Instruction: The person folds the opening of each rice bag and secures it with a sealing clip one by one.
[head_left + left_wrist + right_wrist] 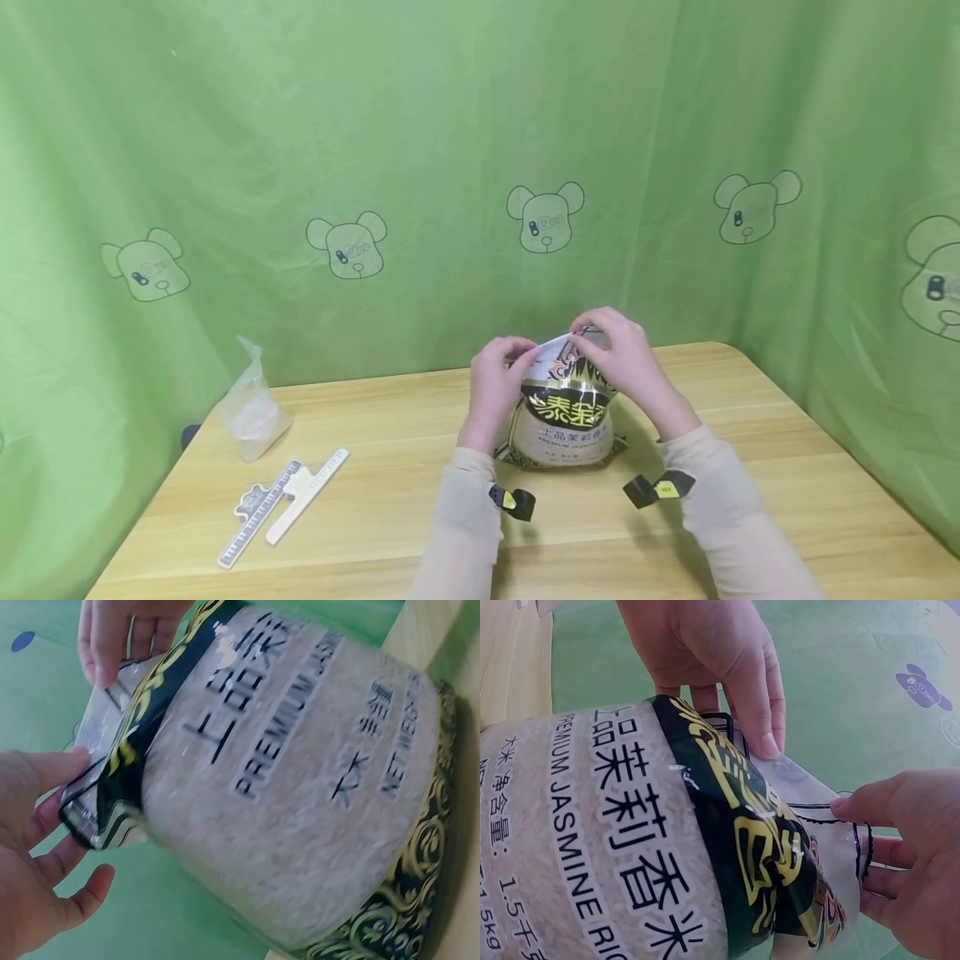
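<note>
A clear bag of jasmine rice (567, 444) stands upright on the table, its rice showing below a black and gold band. At the bag's top left corner, my left hand (498, 385) pinches the folded-over film between thumb and fingers. My right hand (621, 354) pinches the same top edge farther right. The left wrist view shows the left thumb (56, 766) on the front of the film with fingers behind it. Close up in the right wrist view, the rice bag (607, 847) has its upper part bent and creased between both hands.
To the left lie two long sealing clips, one with a dark keyboard pattern (258, 517) and one white (309, 497). Behind them stands a small translucent plastic bag (255, 421) with whitish contents. A green curtain (442, 125) hangs behind the wooden table (390, 533).
</note>
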Available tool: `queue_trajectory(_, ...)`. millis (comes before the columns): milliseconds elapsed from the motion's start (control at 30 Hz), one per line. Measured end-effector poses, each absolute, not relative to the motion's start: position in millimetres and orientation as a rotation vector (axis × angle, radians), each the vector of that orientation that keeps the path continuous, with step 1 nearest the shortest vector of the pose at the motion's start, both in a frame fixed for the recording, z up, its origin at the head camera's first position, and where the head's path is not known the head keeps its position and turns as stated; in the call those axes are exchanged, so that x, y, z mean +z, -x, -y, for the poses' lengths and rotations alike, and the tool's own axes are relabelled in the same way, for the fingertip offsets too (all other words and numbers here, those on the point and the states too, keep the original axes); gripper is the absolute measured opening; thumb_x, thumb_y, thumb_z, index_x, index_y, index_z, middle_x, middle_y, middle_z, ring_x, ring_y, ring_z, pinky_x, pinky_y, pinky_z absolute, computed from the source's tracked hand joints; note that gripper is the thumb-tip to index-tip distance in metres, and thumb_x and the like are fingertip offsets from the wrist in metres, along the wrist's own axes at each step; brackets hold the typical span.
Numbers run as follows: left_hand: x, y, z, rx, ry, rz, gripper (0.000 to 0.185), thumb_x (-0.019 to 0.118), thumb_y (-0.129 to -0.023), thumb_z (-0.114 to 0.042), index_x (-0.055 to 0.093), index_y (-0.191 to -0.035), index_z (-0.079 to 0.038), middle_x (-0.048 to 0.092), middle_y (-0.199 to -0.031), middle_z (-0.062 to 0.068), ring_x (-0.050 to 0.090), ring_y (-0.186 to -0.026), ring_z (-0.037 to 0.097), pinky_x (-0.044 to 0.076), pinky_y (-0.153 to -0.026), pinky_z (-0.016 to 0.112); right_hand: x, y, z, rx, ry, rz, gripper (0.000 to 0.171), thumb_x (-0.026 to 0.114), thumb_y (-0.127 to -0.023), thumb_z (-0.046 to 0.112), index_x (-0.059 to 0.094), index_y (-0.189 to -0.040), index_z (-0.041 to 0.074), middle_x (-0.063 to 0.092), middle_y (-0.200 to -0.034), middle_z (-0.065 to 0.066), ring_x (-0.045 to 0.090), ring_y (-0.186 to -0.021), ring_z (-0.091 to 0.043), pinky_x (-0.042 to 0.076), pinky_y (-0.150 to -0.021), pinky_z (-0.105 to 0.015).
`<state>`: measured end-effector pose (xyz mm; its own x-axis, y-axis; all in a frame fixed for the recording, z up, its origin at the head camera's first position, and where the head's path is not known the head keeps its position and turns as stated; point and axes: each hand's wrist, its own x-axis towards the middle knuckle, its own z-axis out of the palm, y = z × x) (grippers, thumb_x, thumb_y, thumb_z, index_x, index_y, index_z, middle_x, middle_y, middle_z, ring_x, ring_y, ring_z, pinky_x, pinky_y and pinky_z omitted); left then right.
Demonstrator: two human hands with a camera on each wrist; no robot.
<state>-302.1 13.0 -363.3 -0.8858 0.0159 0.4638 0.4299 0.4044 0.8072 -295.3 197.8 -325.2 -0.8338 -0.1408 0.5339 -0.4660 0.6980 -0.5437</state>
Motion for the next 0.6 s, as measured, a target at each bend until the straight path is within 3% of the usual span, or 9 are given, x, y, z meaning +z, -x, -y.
queue_trajectory(600,-365.0,308.4,10.8,-1.462,0.432,2.39,0.016,0.07,-0.088,-0.026,0.072,-0.1,-0.015,0.071,-0.098,0.0,0.064,-0.09,0.012,0.055,-0.083,0.029,-324.7,294.6,-197.7,0.956,-0.458,2.46,0.015,0.065,-0.092,0.014,0.066,-0.103,0.005,0.064,-0.117,-0.019,0.056,-0.116,-0.039,0.038,-0.104,-0.064)
